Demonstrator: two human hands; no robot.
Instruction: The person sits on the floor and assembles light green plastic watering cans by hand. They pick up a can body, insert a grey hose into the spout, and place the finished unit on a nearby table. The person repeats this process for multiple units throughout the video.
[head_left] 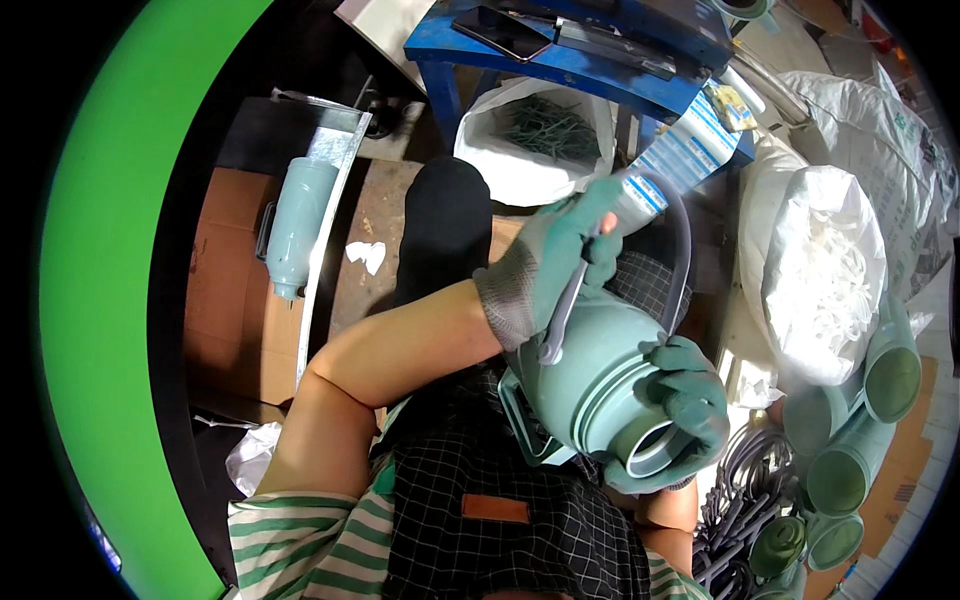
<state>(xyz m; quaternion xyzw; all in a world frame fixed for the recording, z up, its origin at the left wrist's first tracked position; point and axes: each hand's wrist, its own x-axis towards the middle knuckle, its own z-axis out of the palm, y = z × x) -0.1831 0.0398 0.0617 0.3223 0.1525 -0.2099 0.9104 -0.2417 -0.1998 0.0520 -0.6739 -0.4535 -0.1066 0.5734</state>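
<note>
A pale green vacuum-jug body (600, 350) lies tilted across my lap, its round open neck turned toward the lower right. My left hand (572, 240), in a grey-and-green work glove with one bare fingertip showing, is closed on a grey carrying handle (682, 235). One flat end of that handle rests against the jug's side; its loop arches over to the right. My right hand (695, 400), in the same kind of glove, is wrapped round the jug's neck from the right. A fixed green side grip (522, 425) sticks out of the jug toward my apron.
Another green jug body (303, 220) lies in a cardboard-lined bay on the left. Ahead stand a blue bench (590, 70) bearing a phone (502, 33) and a white sack (475, 150) of green scraps. On the right are a sack of white pieces (820, 260), grey handles (745, 490) and green cylinders (840, 480).
</note>
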